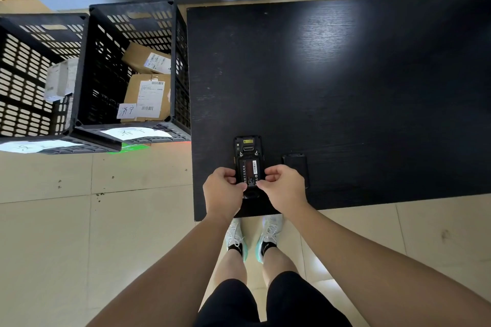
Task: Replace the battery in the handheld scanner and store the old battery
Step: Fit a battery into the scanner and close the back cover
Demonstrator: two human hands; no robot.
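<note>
Both hands at the desk's [345, 87] near edge, close to its left corner. Left hand [221, 191] & right hand [283, 187] curl in w/ fingertips pinching the battery [251, 171], which sits label-up in the open back of the scanner [248, 148] lying face-down on the desk. Dark flat cover [296, 164] lies just right of the scanner, partly behind the right hand. Past the desk's left edge, two black crates [87, 71] w/ parcels stand on the floor.
</note>
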